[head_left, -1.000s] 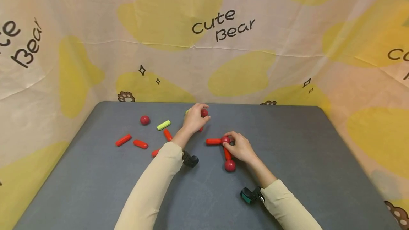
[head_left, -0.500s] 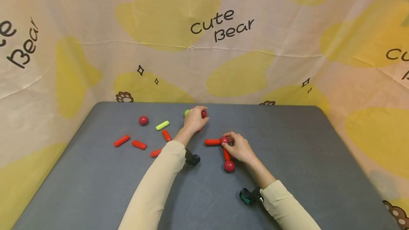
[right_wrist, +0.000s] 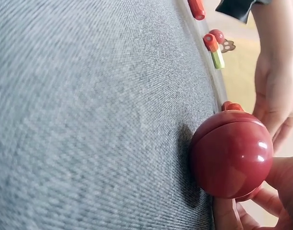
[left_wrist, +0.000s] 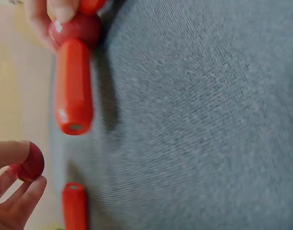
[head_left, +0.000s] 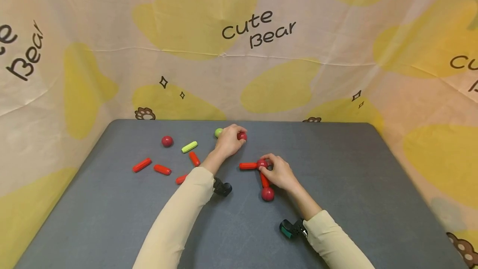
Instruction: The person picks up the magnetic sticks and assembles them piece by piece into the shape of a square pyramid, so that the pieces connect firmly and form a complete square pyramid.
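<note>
In the head view my left hand (head_left: 228, 141) holds a red ball (head_left: 242, 136) near the far edge of the table. The left wrist view shows this ball (left_wrist: 34, 162) pinched between thumb and fingers, raised off the surface, with a red rod (left_wrist: 74, 206) on the table nearby. My right hand (head_left: 281, 173) grips the red corner ball (head_left: 262, 164) of an L-shaped piece. One red rod (head_left: 248, 166) points left from that corner. Another red rod (head_left: 264, 180) runs toward me to a second red ball (head_left: 267, 194), which looms large in the right wrist view.
Left of the hands lie a loose red ball (head_left: 167, 141), a yellow-green rod (head_left: 189, 147) and several red rods (head_left: 142, 165). A green ball (head_left: 218, 133) sits just behind my left hand, partly covered. Patterned cloth (head_left: 186, 45) walls the grey table (head_left: 354, 186) at the back and sides.
My left hand, with the red ball, has shifted slightly right and toward me; a small red piece below it is now out of sight. My right hand stays on the corner ball.
</note>
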A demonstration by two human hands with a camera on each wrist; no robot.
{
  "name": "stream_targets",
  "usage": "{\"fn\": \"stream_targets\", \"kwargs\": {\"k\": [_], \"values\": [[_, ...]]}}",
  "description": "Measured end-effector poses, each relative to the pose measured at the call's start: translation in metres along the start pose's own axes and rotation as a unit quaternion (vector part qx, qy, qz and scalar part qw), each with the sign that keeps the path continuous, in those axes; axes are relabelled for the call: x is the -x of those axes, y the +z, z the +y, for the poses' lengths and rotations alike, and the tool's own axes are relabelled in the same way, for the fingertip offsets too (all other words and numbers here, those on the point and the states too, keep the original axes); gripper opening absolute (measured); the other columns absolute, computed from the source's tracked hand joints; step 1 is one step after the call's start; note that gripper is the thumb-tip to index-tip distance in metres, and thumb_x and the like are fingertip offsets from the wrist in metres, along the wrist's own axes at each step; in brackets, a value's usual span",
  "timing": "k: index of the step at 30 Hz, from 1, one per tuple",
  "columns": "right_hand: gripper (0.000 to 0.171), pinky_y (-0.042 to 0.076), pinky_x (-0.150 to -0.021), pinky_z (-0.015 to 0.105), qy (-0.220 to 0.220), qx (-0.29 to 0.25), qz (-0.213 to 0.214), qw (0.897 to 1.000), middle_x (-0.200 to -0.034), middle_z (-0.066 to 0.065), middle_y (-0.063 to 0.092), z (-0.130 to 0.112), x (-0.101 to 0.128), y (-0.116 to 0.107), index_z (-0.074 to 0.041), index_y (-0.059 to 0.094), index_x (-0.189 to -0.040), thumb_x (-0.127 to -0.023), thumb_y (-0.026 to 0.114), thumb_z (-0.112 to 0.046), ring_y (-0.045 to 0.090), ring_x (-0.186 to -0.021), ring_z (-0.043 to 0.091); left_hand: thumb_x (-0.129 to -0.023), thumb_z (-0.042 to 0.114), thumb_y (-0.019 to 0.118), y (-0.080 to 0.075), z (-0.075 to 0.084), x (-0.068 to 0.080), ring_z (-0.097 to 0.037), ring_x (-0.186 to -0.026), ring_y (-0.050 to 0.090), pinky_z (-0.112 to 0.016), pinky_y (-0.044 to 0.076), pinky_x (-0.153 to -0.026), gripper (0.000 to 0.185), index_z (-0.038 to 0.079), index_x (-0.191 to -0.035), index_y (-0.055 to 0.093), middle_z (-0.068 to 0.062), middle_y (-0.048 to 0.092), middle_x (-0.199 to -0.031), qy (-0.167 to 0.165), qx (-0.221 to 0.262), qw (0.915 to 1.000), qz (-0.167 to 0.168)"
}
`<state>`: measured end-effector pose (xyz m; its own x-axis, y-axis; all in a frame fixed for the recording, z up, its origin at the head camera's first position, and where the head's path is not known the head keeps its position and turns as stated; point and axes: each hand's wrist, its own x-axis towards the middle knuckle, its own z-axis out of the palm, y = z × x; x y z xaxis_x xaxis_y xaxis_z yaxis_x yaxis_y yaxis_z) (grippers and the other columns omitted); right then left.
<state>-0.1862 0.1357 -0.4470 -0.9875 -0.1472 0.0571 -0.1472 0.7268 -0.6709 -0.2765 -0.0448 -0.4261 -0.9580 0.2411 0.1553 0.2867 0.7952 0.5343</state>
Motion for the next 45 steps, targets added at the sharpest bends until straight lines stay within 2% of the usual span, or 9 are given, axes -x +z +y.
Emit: {"fn": "stream_targets", "kwargs": {"k": [10, 16, 28, 41, 45], "values": [[0.027, 0.041, -0.064, 0.031, 0.003, -0.004, -0.004, 1.0, -0.089, 0.009, 0.061, -0.001, 0.001, 0.0, -0.008, 0.063, -0.106, -0.081, 0.069, -0.017, 0.051, -0.075, 0.019, -0.078, 0.012, 0.071, -0.019, 0.019, 0.019, -0.021, -0.09, 0.058, -0.033, 0.047, -0.078, 0.032, 0.01, -0.11, 0.067, -0.007, 0.062, -0.108, 0.057, 0.041, 0.9975, -0.013], [0.027, 0.042, -0.066, 0.033, -0.001, 0.0, -0.004, 1.0, -0.088, 0.009, 0.061, -0.001, 0.0, -0.001, -0.007, 0.063, -0.106, -0.081, 0.069, -0.017, 0.052, -0.077, 0.02, -0.077, 0.01, 0.072, -0.028, 0.021, 0.031, -0.021, -0.091, 0.058, -0.033, 0.048, -0.078, 0.033, 0.009, -0.109, 0.067, -0.008, 0.06, -0.105, 0.059, 0.057, 0.9963, -0.026], [0.026, 0.043, -0.067, 0.034, 0.001, 0.003, -0.001, 1.0, -0.089, 0.008, 0.062, -0.001, 0.0, 0.001, -0.008, 0.063, -0.105, -0.081, 0.069, -0.017, 0.053, -0.078, 0.021, -0.077, 0.01, 0.072, -0.04, 0.009, 0.057, -0.022, -0.091, 0.06, -0.036, 0.049, -0.079, 0.028, 0.01, -0.105, 0.067, -0.008, 0.06, -0.105, 0.041, 0.064, 0.9962, -0.043], [0.028, 0.043, -0.068, 0.035, 0.002, 0.003, -0.004, 1.0, -0.09, 0.009, 0.062, -0.001, 0.001, 0.001, -0.007, 0.062, -0.107, -0.081, 0.069, -0.017, 0.053, -0.079, 0.021, -0.073, 0.01, 0.075, -0.032, -0.014, 0.078, -0.014, -0.076, 0.064, -0.029, 0.049, -0.072, 0.027, 0.01, -0.099, 0.068, -0.003, 0.067, -0.093, 0.041, 0.081, 0.995, -0.04], [0.028, 0.043, -0.068, 0.035, 0.003, 0.003, -0.003, 1.0, -0.09, 0.009, 0.062, 0.0, 0.001, 0.001, -0.007, 0.062, -0.106, -0.081, 0.069, -0.017, 0.053, -0.079, 0.021, -0.073, 0.011, 0.076, -0.027, -0.018, 0.081, -0.01, -0.076, 0.062, -0.028, 0.047, -0.07, 0.027, 0.011, -0.099, 0.069, 0.0, 0.067, -0.091, 0.041, 0.073, 0.9954, -0.047]]}}
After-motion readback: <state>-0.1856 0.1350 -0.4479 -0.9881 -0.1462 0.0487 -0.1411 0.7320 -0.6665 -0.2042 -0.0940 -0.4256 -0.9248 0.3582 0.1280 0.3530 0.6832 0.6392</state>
